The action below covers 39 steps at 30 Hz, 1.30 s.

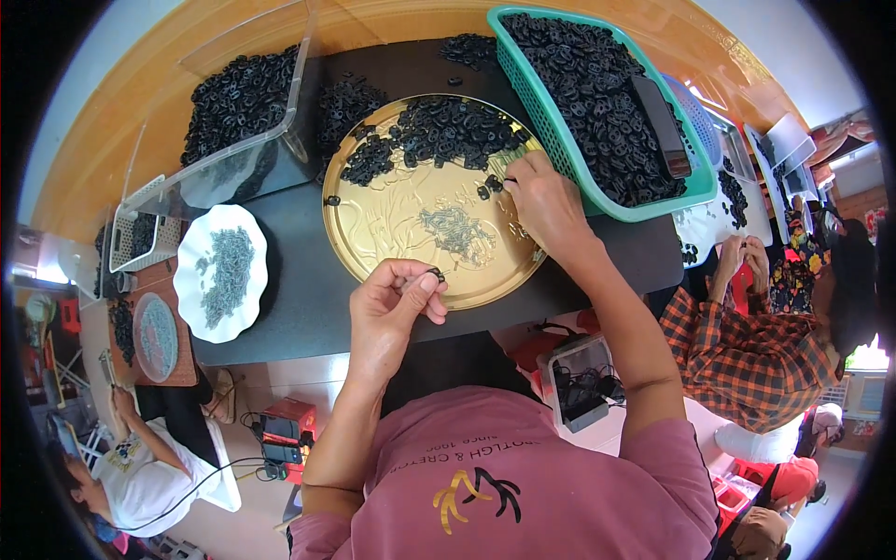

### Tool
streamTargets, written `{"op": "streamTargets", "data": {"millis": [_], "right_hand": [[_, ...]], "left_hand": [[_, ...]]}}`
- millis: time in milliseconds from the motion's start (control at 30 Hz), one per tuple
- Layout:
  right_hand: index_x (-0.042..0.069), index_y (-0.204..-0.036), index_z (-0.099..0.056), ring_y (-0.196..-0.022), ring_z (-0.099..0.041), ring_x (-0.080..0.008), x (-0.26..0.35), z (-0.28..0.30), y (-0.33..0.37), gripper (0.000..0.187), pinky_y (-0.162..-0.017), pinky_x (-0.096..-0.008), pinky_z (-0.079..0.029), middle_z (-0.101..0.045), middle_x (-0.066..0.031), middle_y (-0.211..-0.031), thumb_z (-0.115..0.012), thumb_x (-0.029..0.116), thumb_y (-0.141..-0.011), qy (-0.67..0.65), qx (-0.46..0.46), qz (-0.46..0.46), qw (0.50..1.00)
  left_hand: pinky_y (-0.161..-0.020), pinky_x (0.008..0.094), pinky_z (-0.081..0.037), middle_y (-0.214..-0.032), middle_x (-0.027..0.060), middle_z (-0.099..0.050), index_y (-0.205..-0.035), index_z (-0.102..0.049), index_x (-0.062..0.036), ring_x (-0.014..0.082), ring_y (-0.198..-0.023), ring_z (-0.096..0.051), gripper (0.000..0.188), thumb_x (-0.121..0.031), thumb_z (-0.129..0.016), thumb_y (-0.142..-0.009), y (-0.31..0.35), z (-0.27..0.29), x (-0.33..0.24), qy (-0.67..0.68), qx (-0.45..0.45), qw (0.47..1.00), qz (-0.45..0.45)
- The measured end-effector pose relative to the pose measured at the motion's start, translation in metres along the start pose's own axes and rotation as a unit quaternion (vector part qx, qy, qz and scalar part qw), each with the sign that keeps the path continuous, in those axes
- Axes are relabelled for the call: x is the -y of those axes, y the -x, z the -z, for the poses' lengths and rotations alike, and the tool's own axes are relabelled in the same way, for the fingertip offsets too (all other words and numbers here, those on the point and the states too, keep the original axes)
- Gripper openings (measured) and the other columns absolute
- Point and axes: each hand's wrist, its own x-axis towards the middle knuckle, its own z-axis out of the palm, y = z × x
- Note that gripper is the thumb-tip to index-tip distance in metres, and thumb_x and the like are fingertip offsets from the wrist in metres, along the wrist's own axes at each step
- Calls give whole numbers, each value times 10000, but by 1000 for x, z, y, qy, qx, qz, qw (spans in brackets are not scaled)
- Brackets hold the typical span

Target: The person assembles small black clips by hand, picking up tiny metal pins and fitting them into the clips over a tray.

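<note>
My left hand is closed in a pinch at the near rim of a round golden tray. Between its thumb and forefinger sits a small black plastic piece. Over the tray's right side, my right hand has its fingers bent together and pointing down. Its fingertips are beside a few loose black pieces, and what they hold, if anything, is hidden. A heap of the same black pieces covers the tray's far part. Small silvery metal pins lie scattered in its middle.
A green basket full of black pieces stands right of the tray, with a dark box on top. At left are a clear bin of black pieces and a white scalloped plate of pins. Other people sit at both sides.
</note>
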Motion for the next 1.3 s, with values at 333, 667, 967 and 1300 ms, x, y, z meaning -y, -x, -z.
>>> {"op": "streamTargets", "data": {"millis": [333, 667, 967, 1300], "right_hand": [[-14, -895, -559, -801, -619, -400, -5, 1, 6, 143, -696, -460, -516, -555, -213, -917, -612, 102, -829, -3, -7, 43, 999], [-11, -940, -575, -632, -599, -153, 14, 11, 25, 147, -585, -279, -497, -604, -87, -772, -614, 113, -874, -426, 52, -87, 899], [-21, -929, -599, -619, -583, -79, 55, 22, 54, 97, -575, -201, -468, -619, -40, -735, -636, 52, -875, -643, 29, -134, 754], [-18, -935, -606, -682, -604, -84, 62, 26, 68, 70, -603, -203, -480, -638, -56, -806, -626, 4, -871, -646, -8, -110, 755]], "left_hand": [[-594, 244, -512, -834, 108, -648, -994, -568, 32, 126, -645, -605, 123, -61, -589, -916, 0, -2, 0, 1, -5, 1000, -3], [-690, 261, -543, -987, 162, -654, -1006, -555, 33, 156, -754, -644, 126, -70, -559, -933, -2, -14, 1, 36, -5, 999, -1], [-862, 307, -534, -1193, 219, -577, -1021, -545, 18, 226, -1002, -635, 117, -56, -550, -932, 0, -27, 3, 112, 2, 993, -24], [-865, 321, -537, -1195, 223, -576, -1010, -548, 14, 233, -985, -642, 113, -58, -563, -924, 3, -29, -1, 118, 2, 993, -23]]}}
